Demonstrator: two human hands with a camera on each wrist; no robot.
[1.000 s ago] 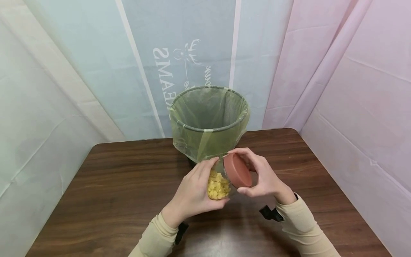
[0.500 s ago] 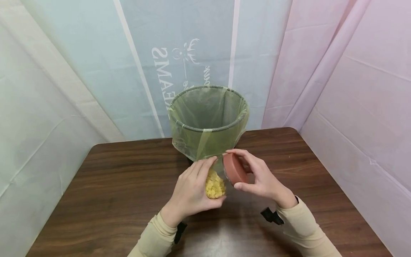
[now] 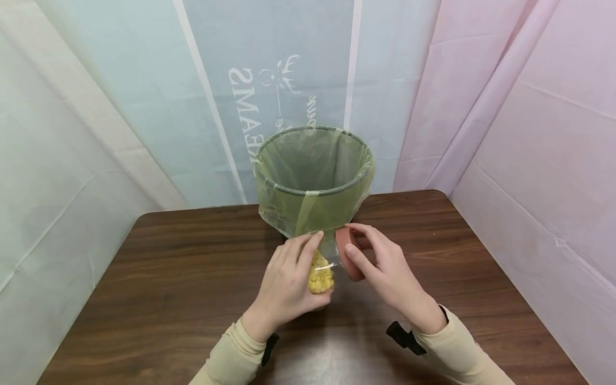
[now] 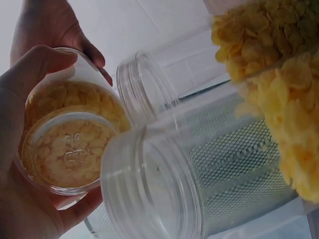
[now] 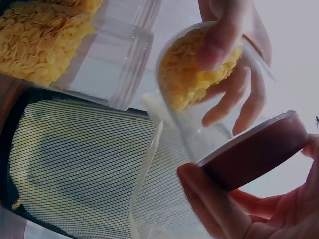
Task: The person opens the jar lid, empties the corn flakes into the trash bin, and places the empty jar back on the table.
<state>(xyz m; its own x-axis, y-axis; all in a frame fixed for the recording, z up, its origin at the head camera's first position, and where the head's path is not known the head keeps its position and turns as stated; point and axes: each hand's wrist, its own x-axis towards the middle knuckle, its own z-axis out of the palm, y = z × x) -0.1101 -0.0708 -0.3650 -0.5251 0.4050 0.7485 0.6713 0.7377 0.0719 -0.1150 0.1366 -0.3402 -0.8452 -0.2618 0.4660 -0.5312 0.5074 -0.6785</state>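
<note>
My left hand (image 3: 284, 286) grips a clear plastic jar (image 4: 70, 154) of yellow flakes, which look like cornflakes. The jar is tilted, its mouth turned toward my right hand (image 3: 394, 272). Thumb and fingers of that hand hold a reddish-brown lid (image 5: 259, 152) by its edge, close to the jar's mouth. Whether lid and rim touch, I cannot tell. Two more clear jars, a nearer one (image 4: 154, 184) and a second one (image 4: 149, 89), stand without lids in the left wrist view, partly filled with flakes. My hands hide them in the head view.
A green mesh bin (image 3: 315, 214) with a thin yellowish liner over its rim stands just beyond my hands. The dark wood table (image 3: 183, 278) extends to both sides. Pale cloth (image 3: 308, 32) hangs behind and at the sides.
The lid has moved slightly left and turned more edge-on toward the jar's mouth. My right thumb has shifted up onto the lid's face. The left hand has hardly moved.
</note>
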